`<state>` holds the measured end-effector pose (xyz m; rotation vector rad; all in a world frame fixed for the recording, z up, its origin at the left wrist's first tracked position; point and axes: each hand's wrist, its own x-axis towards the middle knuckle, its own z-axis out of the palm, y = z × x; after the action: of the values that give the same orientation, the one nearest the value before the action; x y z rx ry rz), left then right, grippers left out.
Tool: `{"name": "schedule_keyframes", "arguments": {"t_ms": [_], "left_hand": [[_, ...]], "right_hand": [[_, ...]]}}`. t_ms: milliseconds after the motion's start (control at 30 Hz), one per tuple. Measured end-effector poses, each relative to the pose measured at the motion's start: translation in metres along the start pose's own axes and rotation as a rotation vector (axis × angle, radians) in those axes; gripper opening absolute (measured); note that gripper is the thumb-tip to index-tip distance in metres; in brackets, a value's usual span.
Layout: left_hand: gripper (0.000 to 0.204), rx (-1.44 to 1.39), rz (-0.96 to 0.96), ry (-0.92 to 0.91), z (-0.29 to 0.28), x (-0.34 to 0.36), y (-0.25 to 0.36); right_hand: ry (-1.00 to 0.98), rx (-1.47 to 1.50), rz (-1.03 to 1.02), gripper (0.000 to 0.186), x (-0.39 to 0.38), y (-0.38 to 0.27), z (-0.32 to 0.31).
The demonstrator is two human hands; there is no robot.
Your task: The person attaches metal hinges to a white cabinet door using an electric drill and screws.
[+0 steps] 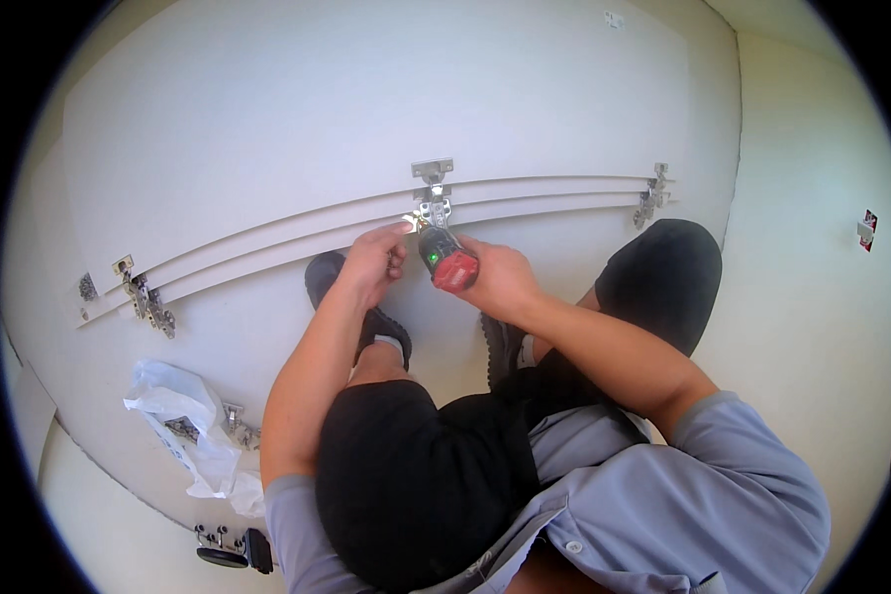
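In my right hand (497, 280) is a cordless drill (434, 247) with a dark body and a red battery end. A green light glows on it. Its front end points at a silver cabinet hinge (434, 210) at the middle of the stacked white panels (297, 226). My left hand (374, 261) is closed beside the drill, with its fingertips at a shiny metal part of that hinge. Another hinge plate (432, 169) shows just beyond it. The drill's tip and whatever is pinched there are mostly hidden.
More hinges are on the panels at the left (144, 297) and right (651, 196). A small heap of screws (87, 287) lies at the far left. A white plastic bag (183, 411) with metal hardware is at lower left, near a black object (257, 550). My shoes (505, 348) stand close to the panels.
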<state>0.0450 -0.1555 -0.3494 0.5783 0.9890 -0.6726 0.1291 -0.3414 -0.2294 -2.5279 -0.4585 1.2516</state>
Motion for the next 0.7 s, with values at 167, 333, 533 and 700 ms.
{"name": "schedule_keyframes", "arguments": {"t_ms": [167, 333, 533, 700], "left_hand": [[0.024, -0.08, 0.035, 0.057, -0.021, -0.005, -0.001], [0.024, -0.084, 0.083, 0.075, -0.022, -0.009, 0.006], [0.025, 0.015, 0.143, 0.015, -0.022, -0.012, 0.002], [0.029, 0.13, 0.075, -0.126, -0.024, -0.008, -0.006]], "right_hand": [[-0.056, -0.068, 0.106, 0.058, 0.01, -0.016, -0.007], [-0.093, -0.119, 0.093, 0.056, 0.021, -0.013, -0.01], [-0.047, 0.005, -0.018, 0.055, 0.007, 0.004, -0.007], [-0.101, 0.115, -0.02, 0.054, -0.026, 0.001, -0.025]]}}
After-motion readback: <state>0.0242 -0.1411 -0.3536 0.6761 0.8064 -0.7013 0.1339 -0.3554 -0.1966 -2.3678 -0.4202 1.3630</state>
